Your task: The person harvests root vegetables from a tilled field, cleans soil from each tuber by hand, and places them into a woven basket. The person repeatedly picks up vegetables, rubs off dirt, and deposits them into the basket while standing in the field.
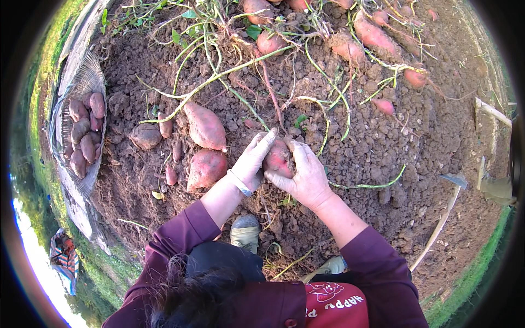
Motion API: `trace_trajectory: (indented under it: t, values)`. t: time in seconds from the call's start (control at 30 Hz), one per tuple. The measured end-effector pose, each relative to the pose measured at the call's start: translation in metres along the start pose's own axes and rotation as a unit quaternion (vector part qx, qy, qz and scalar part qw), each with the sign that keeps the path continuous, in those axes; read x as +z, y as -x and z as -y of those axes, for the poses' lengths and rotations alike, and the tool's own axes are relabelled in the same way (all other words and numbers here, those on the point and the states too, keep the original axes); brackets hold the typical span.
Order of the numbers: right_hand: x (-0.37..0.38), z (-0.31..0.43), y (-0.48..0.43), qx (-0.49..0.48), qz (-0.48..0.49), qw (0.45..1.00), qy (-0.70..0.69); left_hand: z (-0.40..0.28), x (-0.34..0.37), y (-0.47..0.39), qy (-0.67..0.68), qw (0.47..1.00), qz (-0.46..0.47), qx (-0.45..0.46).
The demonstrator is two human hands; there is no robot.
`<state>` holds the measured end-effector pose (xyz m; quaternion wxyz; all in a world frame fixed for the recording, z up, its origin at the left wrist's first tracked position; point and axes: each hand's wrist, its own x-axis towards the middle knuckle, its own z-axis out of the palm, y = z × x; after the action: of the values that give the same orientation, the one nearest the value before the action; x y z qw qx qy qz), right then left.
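Between both palms I hold a soil-covered red sweet potato. My left hand wraps its left side, thumb along the top, with a pale band on the wrist. My right hand grips it from the right, and its fingers hide part of the skin. Left of my hands, a large sweet potato lies on the soil, with another wide sweet potato just below it. Farther left sit a dirt-coated, rounder sweet potato and several small ones.
A mesh basket of several sweet potatoes stands at the left. Vines sprawl over the soil toward more dug-up sweet potatoes. To the right lies a long-handled hoe. My shoe is just below my hands.
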<state>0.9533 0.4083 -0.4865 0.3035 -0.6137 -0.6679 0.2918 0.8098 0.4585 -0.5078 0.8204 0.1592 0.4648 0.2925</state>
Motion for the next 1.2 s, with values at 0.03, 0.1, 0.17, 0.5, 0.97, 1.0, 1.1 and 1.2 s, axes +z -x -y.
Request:
trace_trajectory:
  t: [0.03,0.1,0.17,0.5,0.97,1.0,1.1,1.2]
  values:
    - [0.002,-0.002,-0.001,0.006,-0.015,1.0,-0.013,0.001,-0.004,-0.001,-0.006,1.0,0.002,-0.009]
    - [0.004,-0.001,-0.005,0.027,-0.035,0.998,-0.035,0.003,-0.009,0.003,0.011,0.999,0.031,0.029]
    - [0.003,0.004,-0.01,0.056,-0.041,0.996,-0.055,0.003,-0.007,0.005,0.007,0.996,-0.004,0.094]
    - [-0.024,-0.05,-0.006,0.217,0.063,0.954,0.198,-0.02,-0.002,0.012,0.04,0.979,0.102,0.174]
    - [-0.01,-0.008,0.008,-0.007,-0.047,0.994,-0.093,-0.008,-0.01,0.003,0.025,0.995,0.061,0.074]
    - [-0.009,-0.008,0.008,-0.014,-0.063,0.995,-0.082,-0.009,-0.01,0.004,0.023,0.994,0.075,0.08]
    - [-0.004,-0.009,0.003,0.003,-0.162,0.983,-0.092,-0.012,-0.001,0.009,0.083,0.993,0.064,0.056]
    - [-0.007,-0.008,0.0,-0.055,-0.163,0.978,-0.12,-0.011,-0.005,0.009,0.165,0.983,0.069,0.032]
